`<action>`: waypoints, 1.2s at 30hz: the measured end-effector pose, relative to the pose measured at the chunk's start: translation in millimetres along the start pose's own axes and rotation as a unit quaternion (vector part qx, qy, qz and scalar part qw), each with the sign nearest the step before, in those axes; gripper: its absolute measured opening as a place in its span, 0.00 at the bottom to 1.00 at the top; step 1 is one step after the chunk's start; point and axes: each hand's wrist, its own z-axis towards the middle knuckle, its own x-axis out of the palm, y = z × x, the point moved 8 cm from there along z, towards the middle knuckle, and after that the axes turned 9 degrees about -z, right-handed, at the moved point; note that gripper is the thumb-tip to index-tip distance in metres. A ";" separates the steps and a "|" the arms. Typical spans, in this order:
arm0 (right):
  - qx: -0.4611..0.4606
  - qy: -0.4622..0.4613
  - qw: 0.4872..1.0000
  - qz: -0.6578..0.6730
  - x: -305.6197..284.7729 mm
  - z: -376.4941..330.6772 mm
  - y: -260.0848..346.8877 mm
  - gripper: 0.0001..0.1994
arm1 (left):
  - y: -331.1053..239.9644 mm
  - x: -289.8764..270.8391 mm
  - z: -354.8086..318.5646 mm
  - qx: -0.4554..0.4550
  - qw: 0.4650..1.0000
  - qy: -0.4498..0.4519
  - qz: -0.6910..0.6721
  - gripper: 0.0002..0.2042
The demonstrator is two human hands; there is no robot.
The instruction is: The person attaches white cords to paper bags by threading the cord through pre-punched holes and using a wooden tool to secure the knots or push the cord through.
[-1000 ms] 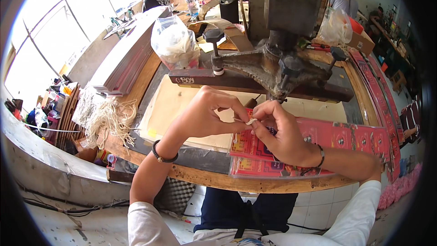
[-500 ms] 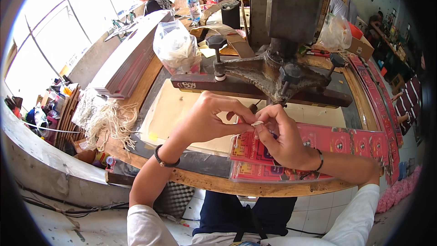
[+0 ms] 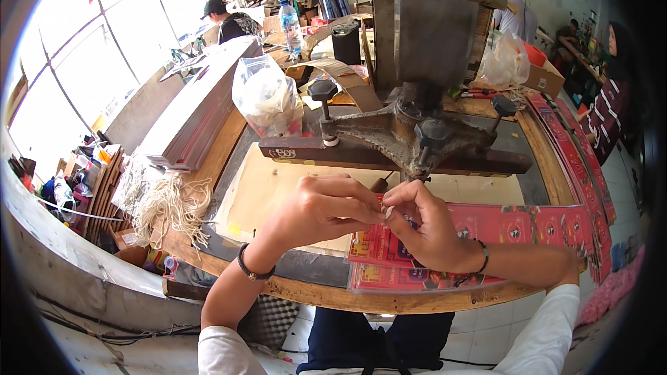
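Note:
My left hand (image 3: 316, 210) and my right hand (image 3: 432, 235) meet fingertip to fingertip over the work table, in front of a heavy press. Pinched between both is a small piece of white string (image 3: 388, 212), mostly hidden by the fingers. Below my right hand lie glossy red printed sheets (image 3: 511, 228), two layers slightly offset at the table's front edge. A pale flat board (image 3: 264, 184) lies beneath my left hand. Just behind the fingers, a small brown pointed shape (image 3: 380, 185) shows partly.
The press's dark crossbar (image 3: 361, 157) spans the table behind my hands. At left are a bundle of white strings (image 3: 177, 205), long stacked sheets (image 3: 198, 107) and a clear plastic bag (image 3: 265, 97). More red sheets (image 3: 570, 146) line the right side. Several people are farther back.
Both hands have dropped slightly in the picture, still pinching the string together. The view has shifted a little, and a person at the far right stands more upright.

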 end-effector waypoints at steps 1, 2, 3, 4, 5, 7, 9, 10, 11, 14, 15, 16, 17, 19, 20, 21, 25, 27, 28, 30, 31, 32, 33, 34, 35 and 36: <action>0.001 0.001 1.000 -0.001 0.1 0.4 -0.7 0.09 | 1.8 -0.2 -0.3 -0.008 1.000 0.007 -0.006 0.07; 0.003 0.004 1.000 -0.003 1.0 -0.2 -1.5 0.09 | 2.1 -0.7 -0.5 -0.014 0.999 0.010 -0.027 0.08; 0.011 0.006 1.000 0.001 1.8 -0.5 -2.3 0.09 | 1.6 -2.0 0.5 -0.021 0.999 0.013 -0.048 0.09; 0.019 0.008 1.000 0.006 2.6 -0.8 -2.4 0.09 | 1.0 -3.8 1.2 -0.028 0.997 0.016 -0.068 0.11; 0.027 0.010 1.000 0.007 2.3 -1.3 -3.2 0.09 | 1.1 -4.6 2.1 -0.032 0.997 0.027 -0.069 0.11; 0.030 0.014 0.999 0.004 2.2 -2.8 -3.9 0.10 | 1.1 -6.3 2.6 -0.039 0.996 0.050 -0.069 0.11; 0.036 0.021 0.999 0.001 0.9 -4.5 -5.3 0.10 | 1.5 -4.2 5.0 -0.041 0.995 0.060 -0.073 0.10; 0.042 0.025 0.999 -0.002 1.4 -6.4 -7.0 0.10 | 1.8 -2.5 6.8 -0.041 0.994 0.066 -0.076 0.09; 0.044 0.029 0.999 -0.007 0.4 -5.9 -7.1 0.11 | 3.9 -4.3 8.5 -0.062 0.994 0.061 -0.072 0.09; 0.031 0.035 0.999 0.003 3.8 -2.7 -4.8 0.10 | 10.0 -6.2 5.6 -0.124 0.988 0.016 -0.091 0.08; 0.015 0.036 0.999 -0.008 3.6 -1.4 0.8 0.10 | 13.0 -4.4 5.2 -0.156 0.982 0.015 -0.104 0.08; -0.002 0.037 0.999 -0.019 3.3 0.0 6.5 0.10 | 15.0 -3.8 4.9 -0.188 0.975 0.014 -0.117 0.09; -0.016 0.039 0.999 -0.029 2.7 -0.4 10.1 0.09 | 19.5 -2.3 2.3 -0.222 0.966 0.014 -0.131 0.09; -0.017 0.056 0.997 -0.043 1.1 -0.4 10.4 0.09 | 23.6 0.0 1.7 -0.201 0.971 0.028 -0.128 0.11; -0.021 0.059 0.997 -0.044 2.2 -0.1 10.1 0.09 | 25.0 0.3 0.1 -0.203 0.971 0.038 -0.119 0.12; -0.026 0.063 0.997 -0.045 2.9 0.2 10.1 0.09 | 26.5 1.5 -0.4 -0.206 0.971 0.048 -0.109 0.12; -0.044 0.066 0.995 -0.057 2.5 -0.4 13.0 0.09 | 29.1 3.0 0.7 -0.196 0.969 0.051 -0.140 0.11; -0.055 0.063 0.994 -0.069 2.4 0.2 14.1 0.09 | 25.8 3.0 3.4 -0.199 0.969 0.063 -0.134 0.11; -0.060 0.061 0.993 -0.075 2.4 0.2 14.4 0.09 | 25.7 2.5 2.8 -0.194 0.970 0.061 -0.131 0.10; -0.030 0.057 0.997 -0.048 2.7 -1.6 7.2 0.09 | 26.3 1.3 1.6 -0.185 0.973 0.059 -0.124 0.08; -0.014 0.055 0.998 -0.035 3.0 -2.5 3.0 0.09 | 27.1 1.4 0.9 -0.180 0.973 0.053 -0.133 0.08; -0.011 0.049 0.998 -0.032 3.0 -2.0 0.5 0.09 | 26.7 1.2 0.6 -0.174 0.974 0.046 -0.139 0.07; -0.008 0.044 0.999 -0.030 3.2 -1.2 -3.2 0.10 | 25.4 0.4 0.6 -0.168 0.974 0.038 -0.146 0.06; -0.006 0.038 0.999 -0.027 3.3 -0.5 -6.0 0.10 | 24.7 0.6 0.2 -0.175 0.972 0.044 -0.149 0.06; -0.014 0.038 0.999 -0.031 3.2 -0.7 -6.3 0.11 | 25.6 1.3 0.5 -0.181 0.970 0.050 -0.154 0.05; -0.023 0.038 0.998 -0.034 3.1 -1.0 -6.3 0.11 | 26.5 1.9 0.9 -0.186 0.968 0.055 -0.159 0.05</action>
